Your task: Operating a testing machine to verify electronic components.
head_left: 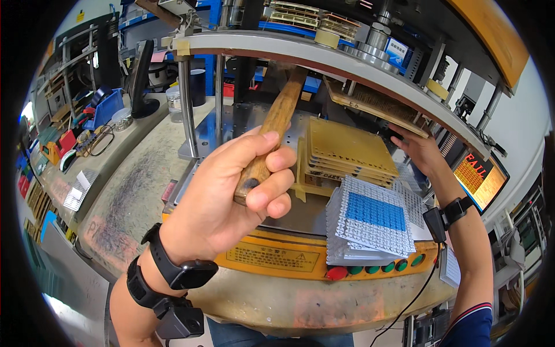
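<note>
My left hand point(231, 179) is wrapped round the wooden handle of a hammer point(278, 113), raised in front of the press. The hammer's head is dark and blurred under the upper press beam. My right hand point(421, 149) is at the near right edge of a tan die plate point(370, 104) below the beam, its fingers at the plate's edge and partly hidden. Between the hands lies a stack of yellowish plates point(350, 144) on the metal press bed point(231, 124). In front of it leans a stack of white perforated sheets point(370, 214), the top one with a blue patch.
The upper press beam point(260, 46) rests on steel posts point(186, 104). A red button point(336, 273) and several green ones line the orange front panel point(272, 257). At right stands a lit monitor point(480, 179); a dark monitor point(141, 81) and a blue bin point(105, 110) are at left.
</note>
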Demonstrator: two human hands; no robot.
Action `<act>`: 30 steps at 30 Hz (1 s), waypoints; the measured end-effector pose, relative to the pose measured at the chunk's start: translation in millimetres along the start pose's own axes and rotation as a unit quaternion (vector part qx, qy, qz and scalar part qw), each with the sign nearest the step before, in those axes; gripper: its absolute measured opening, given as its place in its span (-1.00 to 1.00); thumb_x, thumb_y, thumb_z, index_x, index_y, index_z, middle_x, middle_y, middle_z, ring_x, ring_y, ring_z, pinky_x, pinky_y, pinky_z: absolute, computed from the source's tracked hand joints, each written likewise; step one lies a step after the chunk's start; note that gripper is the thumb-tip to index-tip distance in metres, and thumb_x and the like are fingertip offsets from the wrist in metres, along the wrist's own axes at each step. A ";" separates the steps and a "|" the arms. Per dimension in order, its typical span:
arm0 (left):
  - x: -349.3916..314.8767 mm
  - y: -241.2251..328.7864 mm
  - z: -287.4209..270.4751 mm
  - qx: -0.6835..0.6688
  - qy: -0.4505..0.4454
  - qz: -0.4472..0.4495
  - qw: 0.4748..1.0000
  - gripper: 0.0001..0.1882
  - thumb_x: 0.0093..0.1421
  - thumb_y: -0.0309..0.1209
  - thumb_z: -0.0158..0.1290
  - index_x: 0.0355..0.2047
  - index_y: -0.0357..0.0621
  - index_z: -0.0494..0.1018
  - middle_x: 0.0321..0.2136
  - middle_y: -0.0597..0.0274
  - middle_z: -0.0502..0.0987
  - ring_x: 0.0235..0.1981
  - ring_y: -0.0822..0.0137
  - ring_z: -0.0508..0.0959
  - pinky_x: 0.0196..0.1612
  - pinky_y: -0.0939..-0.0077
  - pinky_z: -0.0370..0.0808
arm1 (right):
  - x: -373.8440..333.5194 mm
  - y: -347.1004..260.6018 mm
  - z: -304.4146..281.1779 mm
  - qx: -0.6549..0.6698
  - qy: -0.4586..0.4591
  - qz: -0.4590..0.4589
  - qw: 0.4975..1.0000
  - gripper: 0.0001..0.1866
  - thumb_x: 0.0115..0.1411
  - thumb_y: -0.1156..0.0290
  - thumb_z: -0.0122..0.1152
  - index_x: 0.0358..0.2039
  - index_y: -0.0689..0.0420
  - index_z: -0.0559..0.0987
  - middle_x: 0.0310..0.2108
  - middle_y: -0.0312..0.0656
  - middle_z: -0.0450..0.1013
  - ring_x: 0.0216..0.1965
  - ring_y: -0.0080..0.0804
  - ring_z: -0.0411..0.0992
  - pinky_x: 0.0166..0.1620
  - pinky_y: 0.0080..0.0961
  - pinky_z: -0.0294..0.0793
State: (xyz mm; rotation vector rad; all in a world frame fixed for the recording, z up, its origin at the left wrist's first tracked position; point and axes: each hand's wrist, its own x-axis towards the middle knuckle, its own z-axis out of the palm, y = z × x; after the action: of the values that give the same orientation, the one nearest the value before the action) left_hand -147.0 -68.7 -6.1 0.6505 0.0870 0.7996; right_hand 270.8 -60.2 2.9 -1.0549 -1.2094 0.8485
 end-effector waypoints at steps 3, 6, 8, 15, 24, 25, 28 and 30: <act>-1.5 5.3 -0.6 0.027 0.006 0.004 1.000 -0.62 0.39 -0.37 -0.24 0.16 -0.26 0.15 -0.50 0.38 0.26 -0.77 0.63 0.23 -0.67 0.67 0.31 | -1.3 -2.0 0.5 -0.006 0.004 -0.003 1.000 -0.43 0.19 0.61 0.09 0.22 0.12 0.20 0.17 -0.03 0.27 0.23 -0.08 0.24 0.14 -0.16 0.35; -1.8 5.5 0.9 0.025 0.007 0.006 1.000 -0.62 0.39 -0.37 -0.25 0.16 -0.26 0.15 -0.50 0.37 0.27 -0.77 0.63 0.23 -0.68 0.67 0.32 | -2.8 -3.8 0.8 -0.014 0.010 -0.003 1.000 -0.40 0.19 0.61 0.09 0.23 0.12 0.17 0.18 -0.02 0.25 0.23 -0.06 0.24 0.15 -0.14 0.34; -0.9 6.4 3.8 0.017 0.036 0.020 0.999 -0.63 0.40 -0.38 -0.26 0.15 -0.27 0.16 -0.50 0.36 0.27 -0.77 0.62 0.23 -0.67 0.67 0.33 | -2.5 -4.1 0.8 -0.012 0.002 -0.003 1.000 -0.38 0.19 0.61 0.08 0.24 0.11 0.15 0.19 -0.02 0.25 0.22 -0.07 0.24 0.16 -0.13 0.35; -0.9 20.0 -6.9 -0.008 -0.007 -0.030 0.999 -0.58 0.40 -0.39 -0.29 0.21 -0.29 0.10 -0.47 0.33 0.28 -0.77 0.60 0.25 -0.67 0.66 0.35 | -4.5 -8.5 5.3 -0.034 0.014 -0.008 0.999 -0.41 0.26 0.52 0.06 0.26 0.08 0.10 0.16 -0.04 0.28 0.16 -0.16 0.32 0.15 -0.14 0.35; -5.5 18.1 -0.3 0.002 0.001 -0.035 0.999 -0.55 0.41 -0.39 -0.34 0.25 -0.29 0.05 -0.51 0.31 0.30 -0.79 0.57 0.27 -0.70 0.65 0.39 | -2.9 -5.7 5.4 -0.031 -0.001 0.007 0.999 -0.41 0.28 0.48 0.07 0.27 0.10 0.09 0.17 -0.04 0.27 0.18 -0.16 0.30 0.16 -0.17 0.34; -8.1 19.3 -1.2 -0.015 -0.008 -0.032 0.999 -0.55 0.41 -0.38 -0.34 0.25 -0.29 0.05 -0.51 0.31 0.29 -0.80 0.57 0.26 -0.70 0.63 0.39 | -2.9 -8.7 8.3 -0.019 0.011 0.011 1.000 -0.42 0.24 0.52 0.08 0.24 0.13 0.14 0.16 -0.05 0.27 0.19 -0.14 0.29 0.15 -0.16 0.36; -30.8 18.0 11.7 -0.027 0.006 -0.027 0.999 -0.51 0.41 -0.37 -0.37 0.30 -0.30 -0.05 -0.51 0.30 0.27 -0.80 0.55 0.27 -0.70 0.57 0.39 | -12.8 -19.3 11.5 -0.041 0.022 0.020 0.999 -0.44 0.20 0.56 0.10 0.21 0.17 0.20 0.15 -0.06 0.29 0.19 -0.14 0.29 0.12 -0.20 0.39; -38.9 14.0 8.1 -0.047 0.004 -0.047 0.998 -0.47 0.41 -0.38 -0.41 0.33 -0.28 -0.17 -0.52 0.28 0.26 -0.80 0.52 0.29 -0.70 0.53 0.39 | -29.5 -28.9 6.6 -0.142 0.056 0.006 0.988 -0.53 0.20 0.57 0.07 0.14 0.23 0.30 0.11 -0.09 0.33 0.08 -0.23 0.39 0.02 -0.36 0.43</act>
State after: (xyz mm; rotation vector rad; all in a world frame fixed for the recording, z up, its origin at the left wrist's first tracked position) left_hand -180.8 -92.5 2.1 0.5512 0.0864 0.7124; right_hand 258.3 -95.6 21.5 -1.3229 -1.2532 0.6263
